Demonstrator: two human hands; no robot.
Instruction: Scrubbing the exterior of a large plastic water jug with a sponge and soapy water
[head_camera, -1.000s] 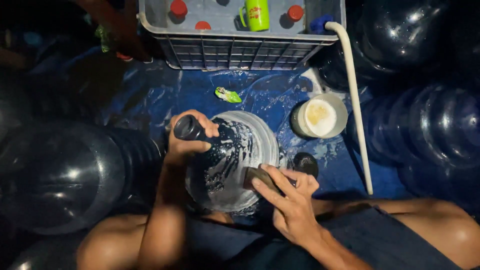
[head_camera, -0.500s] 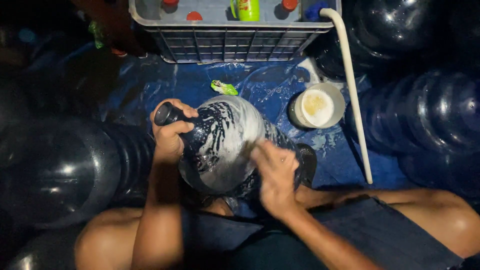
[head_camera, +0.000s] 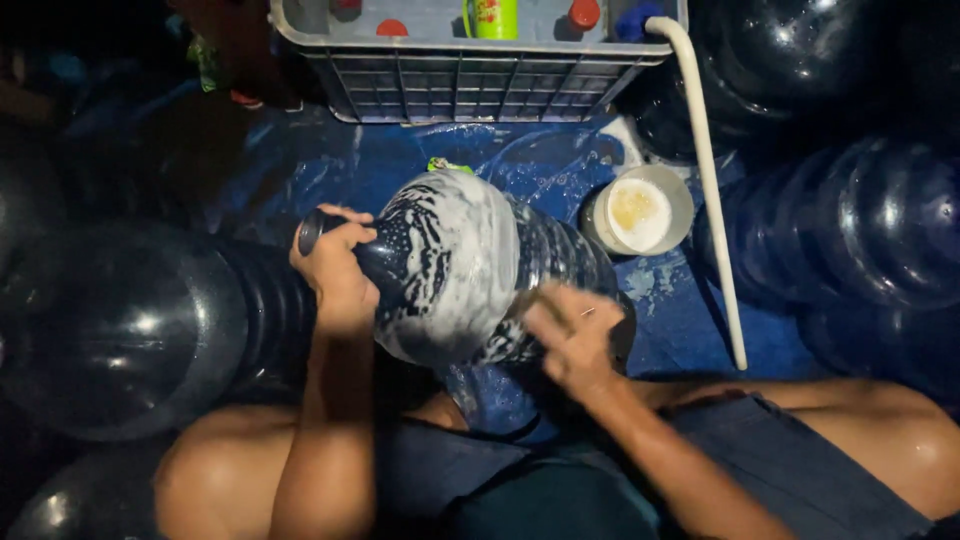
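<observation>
A large dark blue water jug (head_camera: 470, 265), streaked with white soap foam, lies tilted on its side over my lap. My left hand (head_camera: 335, 265) is closed around the jug's neck at its left end. My right hand (head_camera: 565, 335) is blurred and pressed against the jug's foamy lower right side; in the earlier frames it holds a dark scrubbing pad, which I cannot make out now. My bare knees show at the bottom left and right.
A grey plastic crate (head_camera: 470, 70) with bottles stands at the top. A white tub of soapy liquid (head_camera: 640, 210) sits on the wet blue tarp (head_camera: 560, 165). A white hose (head_camera: 705, 170) runs down the right. Big dark jugs (head_camera: 120, 320) (head_camera: 870, 230) crowd both sides.
The jug has been tipped from near upright onto its side, neck pointing left. My right hand has moved across its foamy surface, toward the right side.
</observation>
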